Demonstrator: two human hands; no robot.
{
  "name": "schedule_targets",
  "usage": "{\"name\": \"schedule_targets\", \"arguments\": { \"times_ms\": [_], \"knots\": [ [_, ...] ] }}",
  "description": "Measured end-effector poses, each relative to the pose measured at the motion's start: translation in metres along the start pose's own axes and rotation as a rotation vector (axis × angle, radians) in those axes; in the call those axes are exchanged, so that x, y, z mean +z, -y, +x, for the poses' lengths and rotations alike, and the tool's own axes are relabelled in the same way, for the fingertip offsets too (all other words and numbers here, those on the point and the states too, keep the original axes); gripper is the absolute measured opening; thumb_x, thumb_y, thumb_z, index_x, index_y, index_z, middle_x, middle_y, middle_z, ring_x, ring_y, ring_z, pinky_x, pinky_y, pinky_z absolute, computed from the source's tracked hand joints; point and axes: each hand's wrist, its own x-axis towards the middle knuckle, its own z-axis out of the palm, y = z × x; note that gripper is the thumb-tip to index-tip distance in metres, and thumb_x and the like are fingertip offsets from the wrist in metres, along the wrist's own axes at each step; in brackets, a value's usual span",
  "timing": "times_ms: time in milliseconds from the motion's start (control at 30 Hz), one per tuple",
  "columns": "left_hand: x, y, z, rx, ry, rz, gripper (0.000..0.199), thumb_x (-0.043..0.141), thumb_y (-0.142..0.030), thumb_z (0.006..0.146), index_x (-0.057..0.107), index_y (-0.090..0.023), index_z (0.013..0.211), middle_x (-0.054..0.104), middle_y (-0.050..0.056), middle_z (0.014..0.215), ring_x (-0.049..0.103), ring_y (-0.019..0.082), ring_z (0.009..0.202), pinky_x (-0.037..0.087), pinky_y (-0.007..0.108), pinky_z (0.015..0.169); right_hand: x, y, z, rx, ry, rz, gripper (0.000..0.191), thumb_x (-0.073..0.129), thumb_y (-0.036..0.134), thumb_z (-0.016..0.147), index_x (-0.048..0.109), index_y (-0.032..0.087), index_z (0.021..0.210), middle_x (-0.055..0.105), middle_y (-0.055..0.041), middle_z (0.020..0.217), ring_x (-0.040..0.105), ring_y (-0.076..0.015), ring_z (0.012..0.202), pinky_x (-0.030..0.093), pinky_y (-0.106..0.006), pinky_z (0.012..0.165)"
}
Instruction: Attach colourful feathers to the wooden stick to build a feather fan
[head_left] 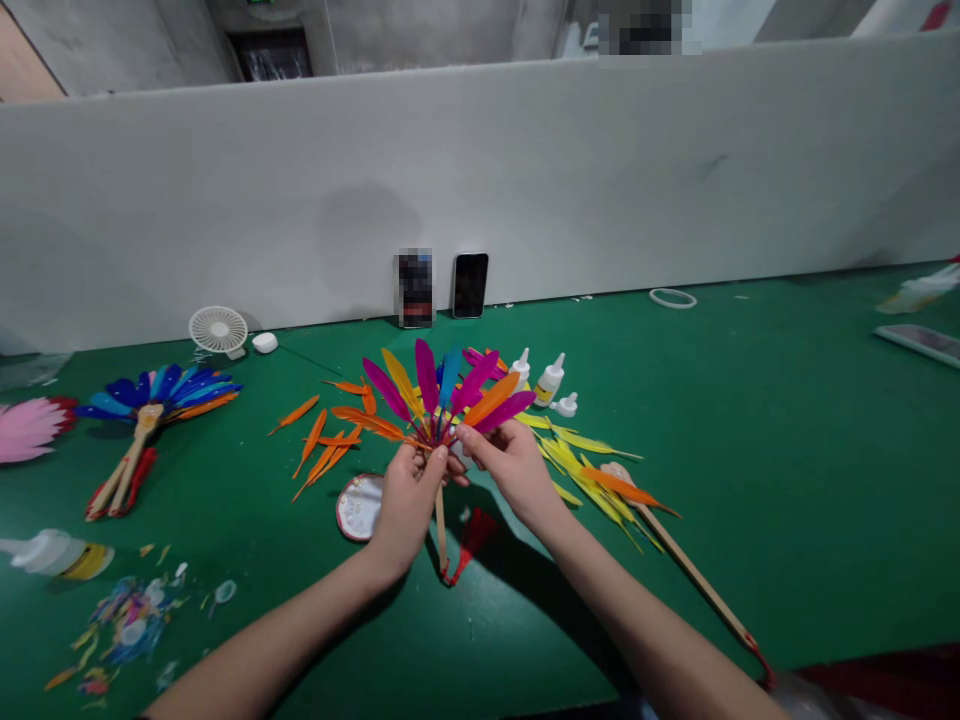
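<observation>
My left hand is closed around the base of a feather fan, its thumb over the point where the quills meet. Magenta, yellow, blue and orange feathers spread upward from there. Below the fist hangs the fan's wooden handle with a red tassel. My right hand pinches the quill end of a feather on the fan's right side; the fingers partly hide which quill they grip. Close to the left wrist, a round white dish holds small beads.
Orange feathers and yellow feathers lie either side. Glue bottles stand behind. Other fans and a wooden stick flank the work. Scraps lie front left. Phones lean against the white partition.
</observation>
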Motion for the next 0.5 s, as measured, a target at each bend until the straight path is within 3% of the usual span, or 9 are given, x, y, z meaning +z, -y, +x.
{"name": "schedule_targets", "arguments": {
  "times_ms": [500],
  "knots": [
    [-0.0011, -0.0001, -0.0012, -0.005, 0.003, -0.004, 0.015, 0.055, -0.03, 0.073, 0.051, -0.016, 0.067, 0.063, 0.0, 0.058, 0.06, 0.012, 0.054, 0.046, 0.025, 0.059, -0.0005, -0.0013, -0.0007, -0.008, 0.006, -0.022, 0.032, 0.058, 0.045, 0.062, 0.044, 0.02, 0.048, 0.04, 0.005, 0.041, 0.035, -0.008, 0.04, 0.028, -0.022, 0.039]
  ]
}}
